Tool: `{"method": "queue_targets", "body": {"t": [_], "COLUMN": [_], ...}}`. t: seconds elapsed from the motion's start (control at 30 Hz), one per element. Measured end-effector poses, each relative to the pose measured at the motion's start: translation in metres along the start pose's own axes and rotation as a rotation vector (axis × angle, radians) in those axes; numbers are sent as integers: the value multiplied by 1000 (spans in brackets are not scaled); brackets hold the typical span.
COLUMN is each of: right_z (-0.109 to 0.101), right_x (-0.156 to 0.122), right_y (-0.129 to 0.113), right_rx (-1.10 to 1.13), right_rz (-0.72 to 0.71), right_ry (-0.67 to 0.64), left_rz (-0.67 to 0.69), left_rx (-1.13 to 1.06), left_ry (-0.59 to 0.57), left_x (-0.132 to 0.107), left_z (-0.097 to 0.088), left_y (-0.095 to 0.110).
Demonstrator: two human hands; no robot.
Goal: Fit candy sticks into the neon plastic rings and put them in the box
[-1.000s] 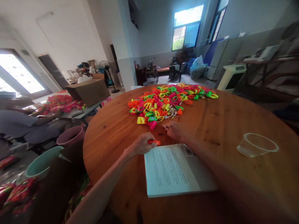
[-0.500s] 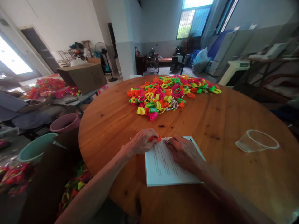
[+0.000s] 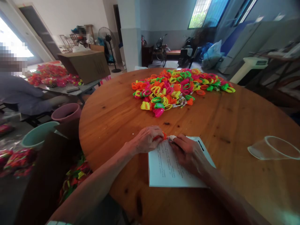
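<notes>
My left hand [image 3: 150, 138] is closed around an orange plastic toy watch [image 3: 164, 135], most of it hidden by the fingers. Close on its right, my right hand [image 3: 187, 150] pinches a small pale, patterned piece [image 3: 171, 139], too small to name surely. Both hands are over the top edge of a printed paper pad [image 3: 161, 175] lying on the round wooden table [image 3: 112, 109]. Beyond them spreads a pile of bright toy watches [image 3: 161, 90] in orange, yellow, green and pink. Some small patterned packets [image 3: 182, 100] lie at the pile's front.
A clear plastic cup [image 3: 260, 149] lies on its side at the right. Left of the table are an open carton [image 3: 44, 175] of coloured pieces, a green bucket [image 3: 38, 137] and a pink bucket [image 3: 65, 114]. A person [image 3: 21, 90] sits at another table with a cardboard box [image 3: 86, 67].
The view has turned slightly, shifting the scene. My hands stay over the pad's top edge, with the orange toy watch and the patterned piece now close together.
</notes>
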State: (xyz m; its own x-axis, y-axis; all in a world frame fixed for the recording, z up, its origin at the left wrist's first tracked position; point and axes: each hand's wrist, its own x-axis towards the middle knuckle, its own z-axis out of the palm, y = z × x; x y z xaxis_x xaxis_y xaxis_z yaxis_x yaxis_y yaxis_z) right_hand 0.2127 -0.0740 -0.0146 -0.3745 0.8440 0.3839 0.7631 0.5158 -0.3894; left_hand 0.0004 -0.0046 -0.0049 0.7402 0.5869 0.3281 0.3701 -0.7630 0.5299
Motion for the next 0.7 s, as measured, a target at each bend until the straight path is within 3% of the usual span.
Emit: {"method": "queue_targets", "body": {"t": [0.3, 0.53, 0.7], "right_z": [-7, -11, -10], "right_x": [5, 10, 11], "right_y": [-13, -22, -22], "right_rx": [-539, -656, -636], "right_rz": [-213, -266, -248], "right_ry": [-149, -276, -272], "left_rz": [22, -3, -4], "left_rx": [33, 31, 10], "left_ry": [13, -9, -13], "left_x": [0, 1, 1], "left_z": [1, 2, 1], "left_y": [2, 2, 1]}}
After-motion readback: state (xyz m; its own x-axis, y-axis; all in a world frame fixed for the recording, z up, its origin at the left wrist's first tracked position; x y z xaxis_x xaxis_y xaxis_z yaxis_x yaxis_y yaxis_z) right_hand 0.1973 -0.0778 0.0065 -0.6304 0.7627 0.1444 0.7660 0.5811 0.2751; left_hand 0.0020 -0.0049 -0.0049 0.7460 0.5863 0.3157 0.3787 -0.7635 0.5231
